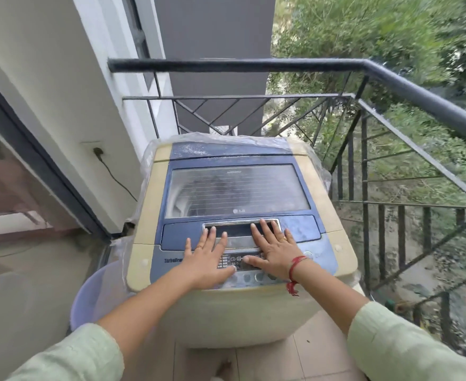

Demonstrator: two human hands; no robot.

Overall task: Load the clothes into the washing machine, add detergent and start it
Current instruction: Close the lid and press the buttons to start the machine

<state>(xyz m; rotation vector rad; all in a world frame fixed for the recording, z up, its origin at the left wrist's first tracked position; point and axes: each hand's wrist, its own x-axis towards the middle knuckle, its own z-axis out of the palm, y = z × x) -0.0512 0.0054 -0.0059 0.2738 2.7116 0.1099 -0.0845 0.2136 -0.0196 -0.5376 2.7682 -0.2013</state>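
Two bare hands lie flat on the front of a top-loading LG washing machine (254, 312), which stands on the tiled balcony floor (308, 353) between the building wall (61, 92) and a dark metal railing (254, 64). The left hand (207, 259) has its fingers (212, 235) straight and spread. Its palm rests on the control panel (171, 268) and its fingertips reach the near edge of the chrome-rimmed handle recess (240, 229). The right hand (274, 251) lies just beside it, also spread. Its fingers (265, 229) extend into the recess and its thumb crosses the small display and buttons. Neither hand curls round or pinches anything.

The machine's blue-framed glass lid (237, 191) is down; what sits behind the glass is too blurred to tell. Clear plastic film (146, 166) clings round the machine's back and sides.

A red thread (293, 268) is tied round the right wrist, and each hand wears a ring. Pale green sleeves (391, 339) cover both forearms.

Just beside the machine, on the left, stands a lavender plastic tub (94, 295); its contents cannot be made out. A dark plug (97, 152) sits in a wall socket, and its cord (116, 180) runs down toward the machine. Green trees (377, 37) fill the view beyond the railing.
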